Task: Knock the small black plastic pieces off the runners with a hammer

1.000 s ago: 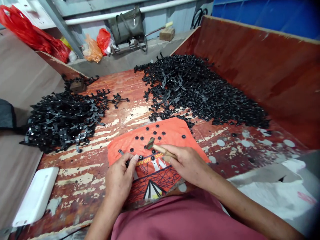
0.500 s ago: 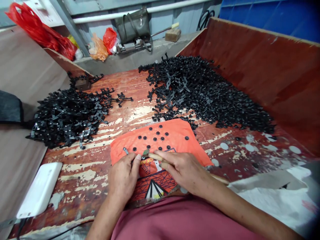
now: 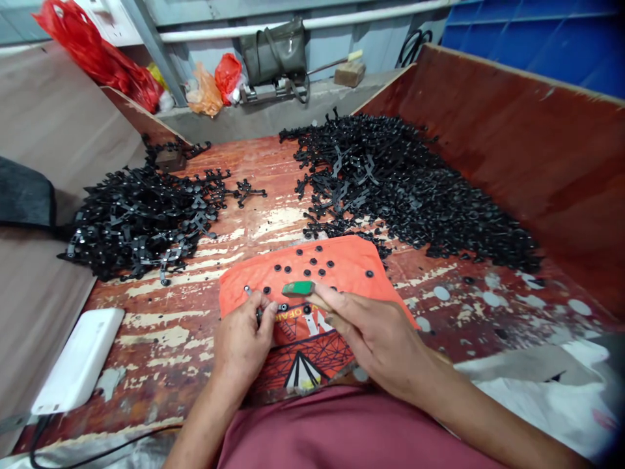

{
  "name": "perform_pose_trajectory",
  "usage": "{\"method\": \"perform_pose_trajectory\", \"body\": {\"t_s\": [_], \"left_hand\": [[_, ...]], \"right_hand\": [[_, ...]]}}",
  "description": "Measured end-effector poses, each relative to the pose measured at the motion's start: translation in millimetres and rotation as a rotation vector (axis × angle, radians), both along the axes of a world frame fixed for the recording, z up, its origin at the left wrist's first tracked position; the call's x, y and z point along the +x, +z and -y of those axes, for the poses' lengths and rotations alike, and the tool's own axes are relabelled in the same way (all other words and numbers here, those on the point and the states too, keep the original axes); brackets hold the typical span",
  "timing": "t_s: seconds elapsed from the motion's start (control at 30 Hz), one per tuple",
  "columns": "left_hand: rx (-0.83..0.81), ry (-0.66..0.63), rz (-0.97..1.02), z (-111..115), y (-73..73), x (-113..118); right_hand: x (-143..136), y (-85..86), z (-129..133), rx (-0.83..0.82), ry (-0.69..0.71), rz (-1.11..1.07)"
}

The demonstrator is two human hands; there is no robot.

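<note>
My left hand (image 3: 244, 335) pinches a small dark linkage piece (image 3: 283, 307) whose ends stick out past the fingers, above an orange printed cloth (image 3: 342, 251). In my right hand (image 3: 375, 329) is a wooden-handled tool with a green tip (image 3: 299, 288); the tip points left, just above the linkage piece. Several small black round caps (image 3: 313, 261) lie spread over the cloth. One cap (image 3: 306, 309) sits between my two hands, and another (image 3: 370, 273) lies apart on the right.
A pile of black linkages (image 3: 141, 218) lies left, and a larger pile of black parts (image 3: 400, 176) back right. A white power bank (image 3: 81, 358) with a cable is at the left edge. Wooden boards (image 3: 527, 130) wall the sides; a grey bag (image 3: 276, 55) stands behind.
My right hand has drawn back slightly from my left, and the tool's green tip has lifted and shows more fully. The whole view has shifted a little.
</note>
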State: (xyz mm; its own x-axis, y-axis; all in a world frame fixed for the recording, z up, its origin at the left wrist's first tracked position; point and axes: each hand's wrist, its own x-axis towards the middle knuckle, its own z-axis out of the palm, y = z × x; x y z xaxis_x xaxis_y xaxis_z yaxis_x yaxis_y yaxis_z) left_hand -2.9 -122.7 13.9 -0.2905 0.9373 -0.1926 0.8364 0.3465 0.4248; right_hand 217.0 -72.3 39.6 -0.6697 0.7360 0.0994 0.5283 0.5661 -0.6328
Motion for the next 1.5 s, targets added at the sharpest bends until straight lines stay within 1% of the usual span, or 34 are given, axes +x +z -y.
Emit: {"method": "perform_pose_trajectory", "body": {"t_s": [0.13,0.17,0.27,0.3,0.43,0.47,0.57,0.6,0.73,0.77,0.9,0.93,0.97,1.07,1.13,1.17,1.23,1.33,1.4,1.5], "left_hand": [[-0.018,-0.02,-0.027,-2,0.9,1],[-0.018,-0.025,-0.026,-2,0.9,1],[-0.022,-0.034,-0.025,-2,0.2,0],[-0.022,-0.032,-0.03,-1,-0.1,0],[-0.011,-0.029,-0.039,0,-0.9,0],[-0.011,-0.033,-0.039,0,-1.0,0],[-0.016,-0.037,-0.046,0,-0.7,1],[-0.015,-0.03,-0.053,0,-0.4,1],[-0.014,-0.01,-0.071,0,1.1,2],[-0.018,-0.007,-0.071,0,1.1,2],[-0.032,-0.007,-0.085,1,-0.8,1],[-0.031,-0.008,-0.09,1,-1.2,1],[-0.028,-0.009,-0.093,1,-1.3,1],[-0.024,-0.005,-0.089,0,0.2,2],[-0.028,-0.002,-0.076,-1,1.8,4],[-0.029,-0.001,-0.069,-1,2.1,4],[-0.021,0.005,-0.048,-1,1.0,3],[0.037,0.023,0.064,1,-5.3,-4],[0.088,0.052,0.25,2,-10.7,-11],[0.115,0.121,0.598,6,-14.0,-20]], "right_hand": [[-3,-5.8,3,0.023,0.059,0.196],[-3,-6.1,3,0.027,0.056,0.19],[-3,-4.8,3,0.065,0.01,0.038],[-3,-4.6,3,0.067,0.001,0.029],[-5,-7.2,4,0.004,0.039,0.209],[-5,-7.9,4,0.003,0.044,0.195],[-5,-9.1,5,0.045,0.018,0.029],[-5,-9.7,6,0.057,0.009,0.017],[-7,-13.4,6,0.049,0.038,0.217],[-7,-13.6,6,0.048,0.045,0.222],[-4,-10.1,7,0.109,0.005,0.009],[-4,-9.6,7,0.127,-0.003,-0.009],[-4,-9.7,8,0.138,-0.007,0.013],[-7,-11.7,9,0.113,0.021,0.226],[-8,-10.3,8,0.088,0.037,0.276],[-8,-8.1,7,0.086,0.037,0.236],[-6,-1.7,6,0.084,0.012,0.077],[-2,5.3,4,0.037,-0.034,-0.125],[0,4.4,2,-0.036,-0.059,-0.18],[1,-2.7,0,-0.168,-0.153,-0.212]]}}
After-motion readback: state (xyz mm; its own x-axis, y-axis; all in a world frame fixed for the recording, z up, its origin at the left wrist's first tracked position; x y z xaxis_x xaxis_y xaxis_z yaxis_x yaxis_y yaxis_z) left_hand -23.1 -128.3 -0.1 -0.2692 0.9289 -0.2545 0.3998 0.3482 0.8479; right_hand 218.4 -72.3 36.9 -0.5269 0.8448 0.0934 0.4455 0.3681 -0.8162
